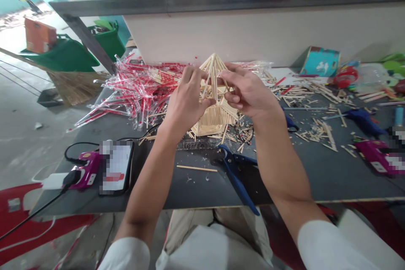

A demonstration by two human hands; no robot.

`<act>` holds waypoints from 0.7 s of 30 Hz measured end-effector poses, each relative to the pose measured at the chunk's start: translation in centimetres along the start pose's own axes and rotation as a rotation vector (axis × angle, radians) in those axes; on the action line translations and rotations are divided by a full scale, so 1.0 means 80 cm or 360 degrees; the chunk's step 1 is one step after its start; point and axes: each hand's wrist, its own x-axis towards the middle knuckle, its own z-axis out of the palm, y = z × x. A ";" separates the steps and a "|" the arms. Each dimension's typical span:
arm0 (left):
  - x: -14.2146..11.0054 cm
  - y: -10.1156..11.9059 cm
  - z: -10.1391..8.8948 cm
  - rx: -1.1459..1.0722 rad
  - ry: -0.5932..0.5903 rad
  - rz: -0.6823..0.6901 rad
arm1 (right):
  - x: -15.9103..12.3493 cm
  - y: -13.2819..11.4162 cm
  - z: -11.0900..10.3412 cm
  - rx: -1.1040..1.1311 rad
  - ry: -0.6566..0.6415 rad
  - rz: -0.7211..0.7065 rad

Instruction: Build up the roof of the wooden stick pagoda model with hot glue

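My left hand (188, 97) and my right hand (245, 90) grip a pointed roof frame (214, 69) built of thin wooden sticks, one hand at each side. Its tip points up. Directly beneath and partly behind my fingers is a wooden-stick model (211, 120) with slatted sides, standing on the table; whether the roof frame touches it cannot be made out. Nearer to me lie blue-handled pliers (236, 177), a single stick (196, 168) and a dark ruler-like strip (198, 144).
Red-and-clear plastic wrappers (142, 88) pile up at the left. A phone (117, 166) and a purple power strip (87, 171) lie at front left. Loose sticks (322, 133), a blue glue gun (363, 120) and a turquoise container (321, 61) are at the right. A metal rail (221, 2) crosses behind.
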 end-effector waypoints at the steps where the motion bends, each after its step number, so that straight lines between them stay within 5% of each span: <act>1: 0.000 0.000 0.000 0.0000 0.0000 -0.0002 | -0.001 -0.001 0.000 -0.0013 0.0006 0.0004; 21: 0.000 -0.004 -0.003 -0.0015 -0.0032 0.0043 | -0.002 0.001 -0.015 -0.0114 -0.0002 -0.0008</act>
